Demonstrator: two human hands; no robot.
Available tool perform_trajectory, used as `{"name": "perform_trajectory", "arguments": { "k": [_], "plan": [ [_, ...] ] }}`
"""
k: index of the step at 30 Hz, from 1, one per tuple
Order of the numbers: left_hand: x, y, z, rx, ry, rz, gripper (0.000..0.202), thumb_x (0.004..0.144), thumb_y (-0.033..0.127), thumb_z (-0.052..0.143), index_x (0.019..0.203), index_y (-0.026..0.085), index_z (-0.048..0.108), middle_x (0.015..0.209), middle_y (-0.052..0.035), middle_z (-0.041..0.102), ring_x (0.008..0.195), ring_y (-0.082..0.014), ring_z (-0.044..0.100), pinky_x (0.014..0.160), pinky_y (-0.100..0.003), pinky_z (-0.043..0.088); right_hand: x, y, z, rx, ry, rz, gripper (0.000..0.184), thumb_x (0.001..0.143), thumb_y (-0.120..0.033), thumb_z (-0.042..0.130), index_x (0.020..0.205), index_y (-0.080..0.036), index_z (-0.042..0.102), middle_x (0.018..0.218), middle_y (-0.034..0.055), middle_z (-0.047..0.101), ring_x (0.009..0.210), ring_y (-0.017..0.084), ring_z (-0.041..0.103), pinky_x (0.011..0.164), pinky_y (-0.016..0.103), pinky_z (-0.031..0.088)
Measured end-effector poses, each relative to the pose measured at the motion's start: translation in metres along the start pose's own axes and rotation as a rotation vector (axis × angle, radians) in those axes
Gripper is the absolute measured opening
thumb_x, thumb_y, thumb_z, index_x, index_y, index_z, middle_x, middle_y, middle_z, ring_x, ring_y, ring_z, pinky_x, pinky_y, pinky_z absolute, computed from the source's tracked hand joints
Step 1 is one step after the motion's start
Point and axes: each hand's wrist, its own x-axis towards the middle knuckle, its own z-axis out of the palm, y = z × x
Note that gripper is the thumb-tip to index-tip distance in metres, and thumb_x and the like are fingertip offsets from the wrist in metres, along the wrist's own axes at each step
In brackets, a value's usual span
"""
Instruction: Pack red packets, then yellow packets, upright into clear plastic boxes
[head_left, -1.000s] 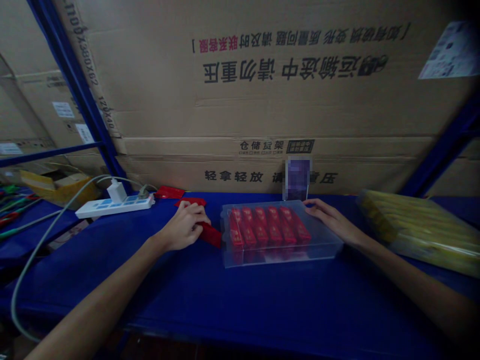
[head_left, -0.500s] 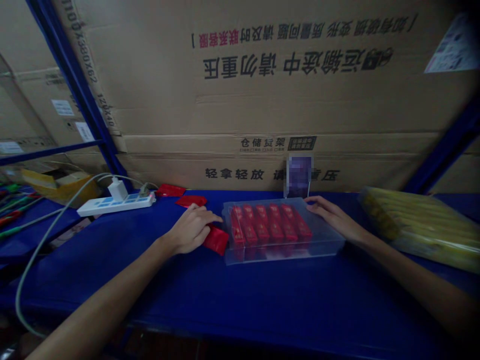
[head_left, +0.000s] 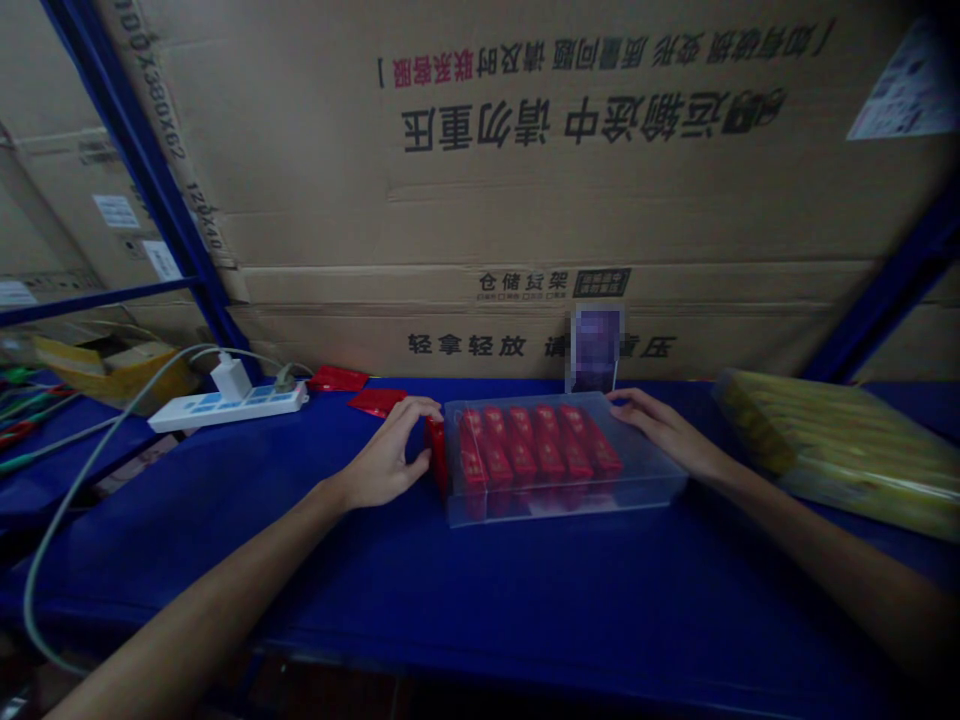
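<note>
A clear plastic box lies on the blue shelf, with several red packets in a row inside it. One more red packet stands on edge against the box's left side. My left hand grips this packet, fingertips at its upper far end and thumb by its near face. Over the far right corner of the box, my right hand is curled with its fingertips on the rim; its thumb is hidden. Two flat red packets lie behind my left hand.
A white power strip with a plug and cable is at the left. At the right lies a plastic-wrapped yellow bundle. A blurred phone-like panel stands behind the box, before a large cardboard carton. Blue posts flank the shelf.
My left hand has tipped the red packet up from a slanted position to stand on edge beside the box. My right hand has stayed on the box's corner.
</note>
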Motion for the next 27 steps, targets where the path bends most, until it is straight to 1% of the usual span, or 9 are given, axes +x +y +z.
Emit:
{"name": "perform_trajectory", "arguments": {
  "k": [2, 4, 8, 10, 15, 18, 21, 25, 27],
  "plan": [
    [-0.001, -0.006, 0.004, -0.037, 0.03, -0.045, 0.05, 0.079, 0.013, 0.053, 0.126, 0.021, 0.04, 0.134, -0.0111, 0.043, 0.129, -0.0257, 0.038, 0.11, -0.045, 0.03, 0.0, 0.0, 0.0, -0.001, 0.001, -0.006, 0.034, 0.084, -0.053, 0.056, 0.109, -0.032, 0.06, 0.101, 0.0011, 0.068, 0.088, 0.026, 0.065, 0.076, 0.04, 0.051],
    [-0.002, -0.012, 0.005, -0.09, 0.006, -0.096, 0.055, 0.08, 0.015, 0.055, 0.132, 0.021, 0.036, 0.136, -0.0116, 0.043, 0.13, -0.0262, 0.039, 0.109, -0.046, 0.032, 0.0, 0.0, 0.0, 0.004, 0.005, -0.012, 0.033, 0.084, -0.053, 0.056, 0.108, -0.032, 0.06, 0.101, 0.0012, 0.068, 0.089, 0.026, 0.065, 0.077, 0.04, 0.051],
    [-0.002, -0.02, 0.006, -0.233, -0.109, -0.148, 0.048, 0.086, 0.017, 0.051, 0.132, 0.023, 0.039, 0.134, -0.0091, 0.049, 0.125, -0.0245, 0.045, 0.106, -0.045, 0.036, -0.001, -0.001, 0.001, 0.017, 0.014, -0.011, 0.032, 0.083, -0.052, 0.057, 0.108, -0.032, 0.06, 0.096, 0.001, 0.068, 0.086, 0.026, 0.065, 0.075, 0.04, 0.052],
    [-0.003, -0.022, 0.007, -0.254, -0.121, -0.164, 0.045, 0.086, 0.017, 0.05, 0.13, 0.023, 0.042, 0.133, -0.0079, 0.05, 0.124, -0.0239, 0.046, 0.105, -0.044, 0.036, 0.0, -0.001, 0.001, 0.013, 0.011, -0.016, 0.033, 0.083, -0.053, 0.057, 0.108, -0.032, 0.06, 0.093, 0.0011, 0.068, 0.086, 0.026, 0.066, 0.074, 0.04, 0.052],
    [-0.002, -0.025, 0.005, -0.115, -0.08, -0.239, 0.041, 0.084, 0.019, 0.047, 0.125, 0.023, 0.047, 0.124, -0.0073, 0.053, 0.115, -0.0235, 0.05, 0.101, -0.046, 0.039, 0.0, 0.001, 0.0, 0.006, 0.005, -0.026, 0.034, 0.083, -0.054, 0.056, 0.108, -0.032, 0.06, 0.091, 0.0016, 0.068, 0.085, 0.026, 0.065, 0.071, 0.04, 0.053],
    [-0.002, -0.025, 0.002, -0.04, -0.079, -0.246, 0.042, 0.081, 0.016, 0.044, 0.123, 0.022, 0.051, 0.118, -0.0068, 0.054, 0.111, -0.023, 0.051, 0.1, -0.045, 0.039, 0.0, 0.0, 0.0, 0.007, 0.0, -0.024, 0.034, 0.083, -0.054, 0.056, 0.109, -0.032, 0.059, 0.091, 0.0014, 0.068, 0.083, 0.026, 0.065, 0.07, 0.039, 0.052],
    [-0.002, -0.025, 0.002, 0.016, -0.111, -0.24, 0.041, 0.081, 0.018, 0.044, 0.121, 0.02, 0.054, 0.115, -0.0073, 0.055, 0.111, -0.0244, 0.05, 0.102, -0.047, 0.036, 0.0, -0.001, 0.001, 0.016, -0.003, -0.013, 0.034, 0.083, -0.054, 0.056, 0.109, -0.032, 0.059, 0.094, 0.0011, 0.068, 0.083, 0.025, 0.065, 0.071, 0.038, 0.052],
    [-0.002, -0.024, 0.004, 0.008, -0.165, -0.244, 0.046, 0.081, 0.02, 0.046, 0.127, 0.021, 0.054, 0.114, -0.0079, 0.055, 0.112, -0.0254, 0.048, 0.104, -0.049, 0.033, 0.0, -0.001, 0.001, 0.016, -0.003, -0.009, 0.034, 0.084, -0.054, 0.056, 0.109, -0.031, 0.058, 0.096, 0.0012, 0.067, 0.085, 0.025, 0.064, 0.073, 0.038, 0.051],
    [-0.001, -0.024, 0.005, -0.045, -0.142, -0.245, 0.043, 0.081, 0.019, 0.048, 0.124, 0.023, 0.055, 0.116, -0.0067, 0.057, 0.113, -0.0255, 0.047, 0.105, -0.05, 0.03, 0.0, -0.001, 0.0, 0.003, -0.004, -0.01, 0.034, 0.084, -0.054, 0.055, 0.11, -0.031, 0.058, 0.098, 0.0013, 0.067, 0.087, 0.025, 0.064, 0.074, 0.038, 0.051]
  ]
}}
